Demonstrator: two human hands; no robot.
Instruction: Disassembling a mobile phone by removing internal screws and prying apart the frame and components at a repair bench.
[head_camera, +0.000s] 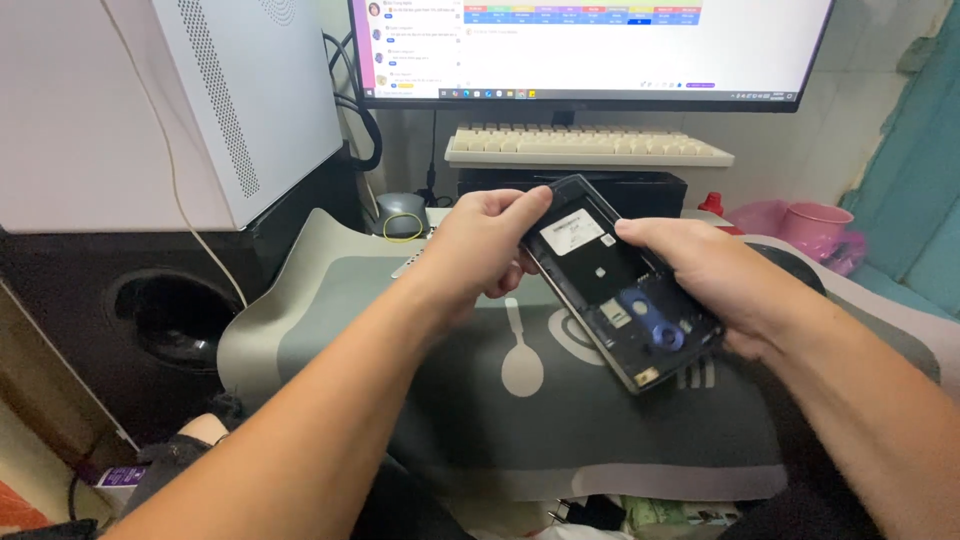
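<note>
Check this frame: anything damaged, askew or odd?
Yes: the phone held between the left hand and right hand has no back cover, so its inner frame, white sticker and blue ring part show. It sits tilted above the grey mat. Nothing spilled.

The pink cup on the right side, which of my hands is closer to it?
Right. Your right hand grips the opened phone's lower end, just down-left of the pink cup. Your left hand holds the phone's top end, farther left.

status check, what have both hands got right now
Left hand grips top end of opened black phone, inner side up. Right hand holds its right edge. Held above grey desk mat; nothing in the way.
</note>
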